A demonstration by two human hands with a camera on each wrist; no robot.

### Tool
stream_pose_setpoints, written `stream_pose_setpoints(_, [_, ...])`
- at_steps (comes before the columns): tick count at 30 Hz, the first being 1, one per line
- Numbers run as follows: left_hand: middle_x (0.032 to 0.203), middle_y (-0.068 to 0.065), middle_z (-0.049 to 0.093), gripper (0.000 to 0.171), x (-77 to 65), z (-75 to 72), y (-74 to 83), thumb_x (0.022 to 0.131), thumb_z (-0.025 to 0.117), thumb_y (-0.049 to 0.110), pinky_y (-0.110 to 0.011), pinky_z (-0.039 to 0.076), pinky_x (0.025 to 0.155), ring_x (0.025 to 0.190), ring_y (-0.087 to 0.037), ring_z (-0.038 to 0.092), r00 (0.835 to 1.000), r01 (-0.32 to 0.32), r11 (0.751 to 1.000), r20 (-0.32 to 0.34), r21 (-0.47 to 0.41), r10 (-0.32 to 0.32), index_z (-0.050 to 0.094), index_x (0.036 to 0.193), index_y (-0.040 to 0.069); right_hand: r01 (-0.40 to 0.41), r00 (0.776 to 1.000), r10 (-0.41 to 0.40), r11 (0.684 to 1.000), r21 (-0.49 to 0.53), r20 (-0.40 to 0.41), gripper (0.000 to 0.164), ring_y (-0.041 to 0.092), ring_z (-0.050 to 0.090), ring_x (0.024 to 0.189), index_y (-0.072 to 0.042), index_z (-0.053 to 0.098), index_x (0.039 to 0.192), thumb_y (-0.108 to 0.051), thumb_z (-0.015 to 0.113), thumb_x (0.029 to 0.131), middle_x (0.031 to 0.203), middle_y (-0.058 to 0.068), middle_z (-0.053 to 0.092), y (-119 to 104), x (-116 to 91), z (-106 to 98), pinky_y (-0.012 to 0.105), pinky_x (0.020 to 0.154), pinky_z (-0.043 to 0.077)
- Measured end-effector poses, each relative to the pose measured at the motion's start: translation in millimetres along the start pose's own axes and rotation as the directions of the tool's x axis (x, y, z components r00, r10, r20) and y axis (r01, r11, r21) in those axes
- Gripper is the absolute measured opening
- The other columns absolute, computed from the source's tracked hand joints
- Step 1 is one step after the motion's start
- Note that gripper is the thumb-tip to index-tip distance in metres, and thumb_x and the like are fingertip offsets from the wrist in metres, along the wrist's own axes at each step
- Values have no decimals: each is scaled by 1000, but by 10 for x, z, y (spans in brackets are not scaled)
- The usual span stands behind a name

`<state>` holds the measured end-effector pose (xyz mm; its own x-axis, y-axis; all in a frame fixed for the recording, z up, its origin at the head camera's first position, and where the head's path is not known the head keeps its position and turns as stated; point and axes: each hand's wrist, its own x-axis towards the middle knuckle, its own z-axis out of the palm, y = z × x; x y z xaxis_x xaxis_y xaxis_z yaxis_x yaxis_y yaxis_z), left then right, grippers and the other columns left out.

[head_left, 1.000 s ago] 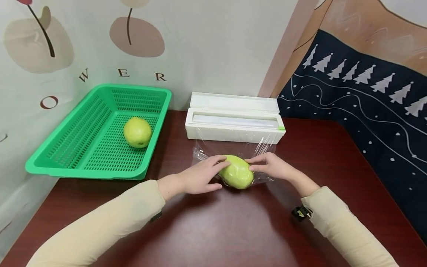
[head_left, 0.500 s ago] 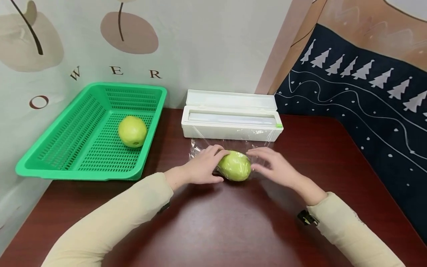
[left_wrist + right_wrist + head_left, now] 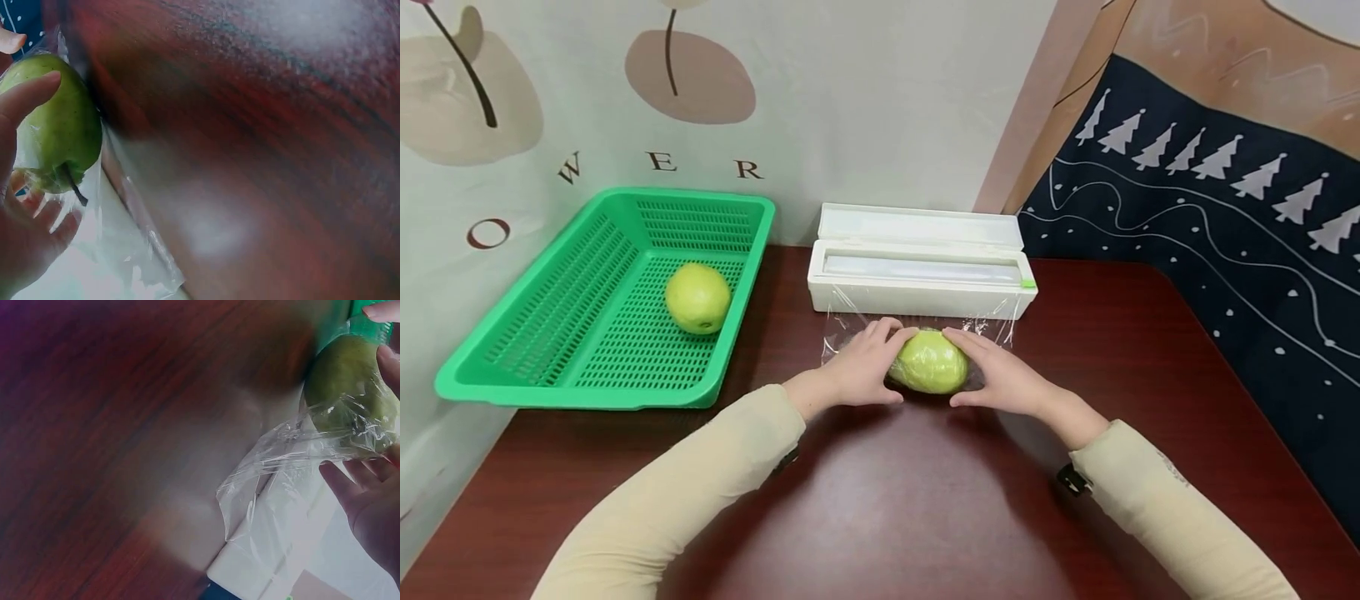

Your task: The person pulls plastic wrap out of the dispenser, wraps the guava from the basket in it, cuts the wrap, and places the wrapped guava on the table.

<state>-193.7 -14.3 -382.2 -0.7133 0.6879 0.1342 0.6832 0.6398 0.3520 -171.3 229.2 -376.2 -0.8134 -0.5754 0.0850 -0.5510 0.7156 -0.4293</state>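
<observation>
Fingers [image 3: 342, 486] of the right hand [image 3: 1011, 375] and the left hand [image 3: 857, 367] curve round the two ends of a green fruit [image 3: 934, 362], slightly apart from one another, with the other fingers on the far side and each thumb on the near side. How firmly they press cannot be told.

Behind everything hang a pale backdrop [image 3: 880, 108] printed with letters and plant shapes and, to the right, a dark blue cloth [image 3: 1195, 196] with white trees. Before them spreads the dark reddish-brown surface [image 3: 925, 517], glossy where light falls on it. Cream sleeves [image 3: 715, 475] cover both forearms. On the left stands a green basket [image 3: 617, 397] with slotted walls. A long white box [image 3: 917, 300] sits at the back, its lid raised and a green tab [image 3: 1028, 283] at its right end. Clear film [image 3: 275, 456] stretches from the front of the box to the held fruit, creased and shiny over its skin. That fruit lies on its side on the surface, just in front of the box, between the hands. A yellow-green fruit [image 3: 697, 296] rests in the basket, near its right wall. Smallest is the held fruit's dark stem [image 3: 75, 187], clear in the left wrist view.
</observation>
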Motion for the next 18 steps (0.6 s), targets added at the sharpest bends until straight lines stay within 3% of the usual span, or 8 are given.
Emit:
stream_pose_setpoints(9, [132, -16, 37, 88, 59, 67, -80, 71, 81, 21, -44, 43, 100, 125, -33, 39, 999, 52, 991, 4, -126, -52, 32, 143, 6, -10, 999, 11, 1000, 22, -42, 92, 37, 43, 128, 3, 33, 140, -21, 84, 67, 138, 23, 44, 27, 94, 28, 50, 106, 35])
stream_pose_setpoints(18, [128, -17, 42, 80, 138, 77, -143, 75, 78, 16, -45, 39, 103, 122, -34, 41, 997, 70, 978, -6, -197, -72, 36, 143, 6, -40, 997, 47, 994, 100, -67, 85, 34, 54, 115, 3, 37, 132, -17, 85, 64, 126, 23, 54, 109, 169, 35, 49, 98, 42])
